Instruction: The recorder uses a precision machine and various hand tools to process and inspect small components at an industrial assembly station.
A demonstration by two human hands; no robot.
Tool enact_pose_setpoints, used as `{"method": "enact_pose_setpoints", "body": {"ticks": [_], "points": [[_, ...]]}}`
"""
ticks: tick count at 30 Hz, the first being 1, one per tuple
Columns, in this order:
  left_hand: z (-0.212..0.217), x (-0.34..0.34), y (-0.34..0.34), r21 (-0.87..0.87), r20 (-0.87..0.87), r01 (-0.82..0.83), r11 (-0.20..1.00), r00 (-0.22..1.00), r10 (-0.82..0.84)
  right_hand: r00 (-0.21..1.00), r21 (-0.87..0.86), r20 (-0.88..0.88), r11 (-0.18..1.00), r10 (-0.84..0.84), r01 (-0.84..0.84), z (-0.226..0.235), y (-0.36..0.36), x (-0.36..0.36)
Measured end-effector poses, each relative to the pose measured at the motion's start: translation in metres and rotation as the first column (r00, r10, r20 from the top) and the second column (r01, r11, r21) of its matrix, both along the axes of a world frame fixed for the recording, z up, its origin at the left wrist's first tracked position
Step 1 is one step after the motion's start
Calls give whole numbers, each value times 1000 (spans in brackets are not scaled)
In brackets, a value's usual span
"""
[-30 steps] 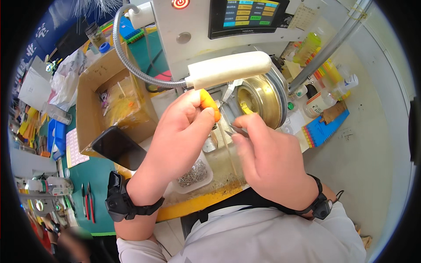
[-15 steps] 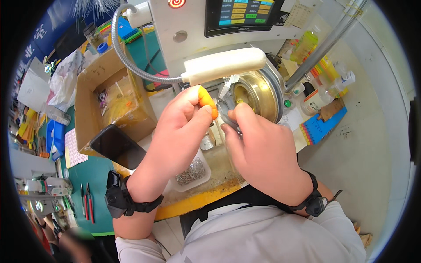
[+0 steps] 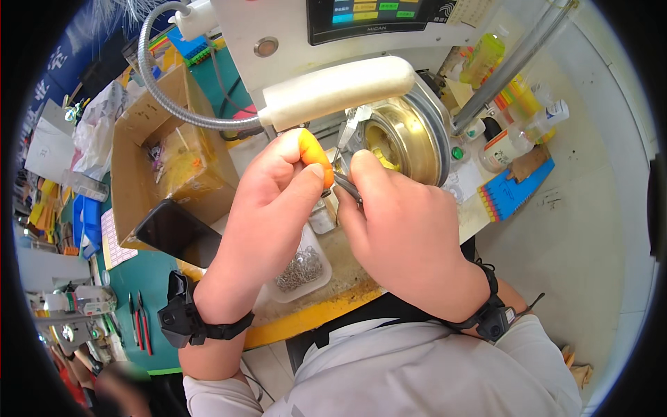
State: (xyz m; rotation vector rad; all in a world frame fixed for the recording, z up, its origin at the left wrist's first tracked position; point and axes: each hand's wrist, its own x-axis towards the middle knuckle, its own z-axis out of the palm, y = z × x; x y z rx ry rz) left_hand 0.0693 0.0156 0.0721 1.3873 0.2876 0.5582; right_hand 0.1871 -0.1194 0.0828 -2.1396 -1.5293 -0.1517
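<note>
My left hand (image 3: pixel 260 201) is closed in a pinch, with a yellow-orange finger cot (image 3: pixel 315 154) over its index finger. Whatever tiny piece sits between thumb and index is mostly hidden. Closed around a slim dark metal hand tool (image 3: pixel 347 185), my right hand (image 3: pixel 410 233) brings the tool's tip up against the left fingertips. Most of that tool is covered by the fingers, so its kind is unclear. Just beyond both hands, a pointed metal piece (image 3: pixel 345 135) stands beside a brass-coloured round bowl or wheel (image 3: pixel 420 142) on the machine.
A white padded lamp arm (image 3: pixel 340 87) on a flexible metal hose (image 3: pixel 149 76) hangs above the hands. Below them stands a white tray (image 3: pixel 324 276) of small metal pieces. A phone (image 3: pixel 177 233) leans by a cardboard box (image 3: pixel 128 191) at left; bottles (image 3: pixel 507 147) stand right.
My right hand has moved toward the left one, and the tool's tip now meets the left fingertips. The whole view has shifted slightly; the left pinch stays closed.
</note>
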Motion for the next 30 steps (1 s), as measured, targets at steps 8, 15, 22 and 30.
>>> {"method": "enact_pose_setpoints", "body": {"ticks": [8,15,22,30], "points": [[0,0,-2,1,6,-14,1000,1000,14,999,2,41,1000,-7,7,-4,-2,1],[-3,-1,-2,39,10,-17,999,1000,16,999,24,53,1000,7,-9,-5,-1,1],[1,-1,-3,-5,25,-12,1000,1000,12,997,13,77,1000,5,-6,-5,-1,3],[2,-4,-2,26,-29,-9,1000,1000,10,1000,-1,26,1000,-7,7,-2,-3,1]]}}
